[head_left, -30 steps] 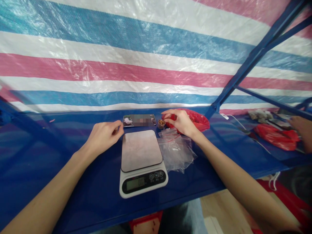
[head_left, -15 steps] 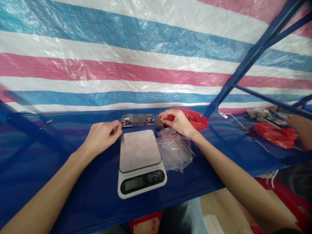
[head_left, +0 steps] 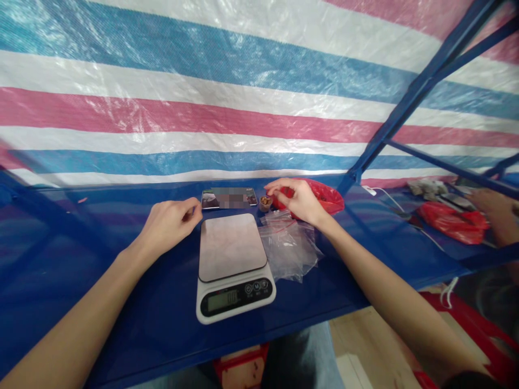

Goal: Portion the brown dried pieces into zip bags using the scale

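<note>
My right hand hovers just right of a small cup of brown pieces, its thumb and fingers apart and nothing visible between them. Behind and partly under that hand lies a red plastic bag. My left hand is curled closed at the left end of a phone with a lit screen; I see nothing in its fingers, and cannot tell if they touch the phone. Between my forearms sits a white kitchen scale with a bare platform and a display that seems to read 0.0. Clear zip bags lie beside the scale.
The blue table ends at a front edge above my knees. Striped plastic sheeting hangs behind, with a blue metal frame at right. Past it are another red bag, a cable and another person's hand.
My right hand's fingers have lifted slightly off the small cup, so more of it shows. My left hand has barely moved. The whole view has shifted a little.
</note>
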Motion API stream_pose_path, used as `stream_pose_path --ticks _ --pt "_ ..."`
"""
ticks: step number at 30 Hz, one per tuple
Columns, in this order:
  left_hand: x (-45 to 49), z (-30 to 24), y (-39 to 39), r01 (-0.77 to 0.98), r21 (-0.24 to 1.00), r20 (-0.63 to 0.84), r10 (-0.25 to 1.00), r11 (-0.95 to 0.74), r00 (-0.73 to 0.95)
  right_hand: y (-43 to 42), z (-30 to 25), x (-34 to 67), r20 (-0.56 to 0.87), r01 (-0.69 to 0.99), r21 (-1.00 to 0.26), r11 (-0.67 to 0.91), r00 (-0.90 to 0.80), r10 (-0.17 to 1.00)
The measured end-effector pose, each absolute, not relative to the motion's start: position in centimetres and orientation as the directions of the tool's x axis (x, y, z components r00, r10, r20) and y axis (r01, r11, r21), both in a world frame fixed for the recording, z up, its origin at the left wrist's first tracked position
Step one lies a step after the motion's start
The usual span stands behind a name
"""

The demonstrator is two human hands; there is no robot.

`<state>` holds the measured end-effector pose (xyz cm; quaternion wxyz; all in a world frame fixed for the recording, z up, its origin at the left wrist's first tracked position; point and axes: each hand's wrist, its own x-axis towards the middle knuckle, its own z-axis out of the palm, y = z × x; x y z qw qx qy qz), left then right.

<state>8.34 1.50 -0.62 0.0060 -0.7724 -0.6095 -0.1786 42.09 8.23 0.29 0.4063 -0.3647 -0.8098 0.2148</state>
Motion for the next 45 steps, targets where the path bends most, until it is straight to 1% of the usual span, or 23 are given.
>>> stream_pose_path --ticks 3,5,9,11,14,18,20,22,24,27,29,30,31,32,33,35,38,42,45 --pt "8.1 -0.8 1.7 0.941 0.212 0.31 0.932 -0.263 0.19 5.6 1.4 42.1 0.545 0.342 -0.672 0.657 -0.372 0.751" --pt "8.0 -1.0 1.8 0.94 0.213 0.326 0.926 -0.267 0.19 2.6 1.7 42.2 0.538 0.323 -0.658 0.681 -0.431 0.724" --pt "7.9 -1.2 1.9 0.93 0.221 0.348 0.915 -0.292 0.205 -4.3 0.5 42.8 0.5 0.332 -0.526 0.783 -0.625 0.6" --pt "7.9 -1.2 1.9 0.927 0.225 0.354 0.912 -0.299 0.208 -7.0 -0.6 43.2 0.482 0.336 -0.464 0.82 -0.68 0.552" --pt "7.9 -1.3 1.9 0.925 0.228 0.367 0.907 -0.304 0.207 -9.3 -1.9 43.6 0.42 0.391 -0.356 0.849 -0.744 0.519" --pt "7.9 -1.3 1.9 0.922 0.233 0.385 0.9 -0.311 0.206 -10.3 -2.2 43.4 0.321 0.46 -0.198 0.866 -0.804 0.5" --pt "7.9 -1.2 1.9 0.921 0.234 0.392 0.897 -0.311 0.203 -10.4 -2.1 42.8 0.301 0.467 -0.115 0.877 -0.825 0.479" --pt "8.0 -1.1 1.8 0.922 0.239 0.394 0.898 -0.306 0.196 -10.2 -1.8 42.0 0.296 0.45 -0.063 0.891 -0.844 0.447" --pt "8.1 -1.0 1.8 0.921 0.248 0.387 0.902 -0.301 0.191 -9.5 -1.3 41.2 0.306 0.431 -0.085 0.898 -0.847 0.435" --pt "8.3 -0.9 1.8 0.918 0.254 0.375 0.906 -0.305 0.197 -6.7 0.2 40.6 0.344 0.426 -0.238 0.873 -0.804 0.486" --pt "8.2 -0.9 1.8 0.919 0.249 0.376 0.905 -0.305 0.198 -3.7 1.2 40.7 0.425 0.43 -0.342 0.835 -0.722 0.546" --pt "8.2 -1.0 1.8 0.92 0.247 0.378 0.905 -0.303 0.197 -2.0 1.6 40.8 0.476 0.454 -0.386 0.803 -0.648 0.595" --pt "8.1 -1.0 1.8 0.922 0.246 0.38 0.905 -0.3 0.194 -0.3 1.9 41.0 0.518 0.483 -0.402 0.778 -0.58 0.628" --pt "8.0 -1.0 1.8 0.922 0.246 0.38 0.905 -0.298 0.191 1.5 2.0 41.1 0.528 0.517 -0.398 0.758 -0.546 0.65" --pt "8.0 -1.0 1.8 0.923 0.247 0.378 0.906 -0.297 0.19 3.2 2.0 41.3 0.516 0.539 -0.376 0.754 -0.554 0.653" --pt "7.9 -1.1 1.9 0.921 0.252 0.369 0.909 -0.297 0.192 5.9 1.4 41.5 0.448 0.598 -0.349 0.722 -0.57 0.688" --pt "7.9 -1.1 1.9 0.92 0.258 0.357 0.914 -0.295 0.193 8.4 -0.1 41.5 0.364 0.66 -0.36 0.66 -0.552 0.75" --pt "8.0 -1.0 1.8 0.921 0.255 0.355 0.915 -0.293 0.193 9.4 -1.6 41.3 0.343 0.664 -0.386 0.64 -0.541 0.768" --pt "8.0 -1.0 1.8 0.922 0.257 0.356 0.916 -0.289 0.187 9.4 -1.4 41.0 0.343 0.634 -0.427 0.645 -0.546 0.764"
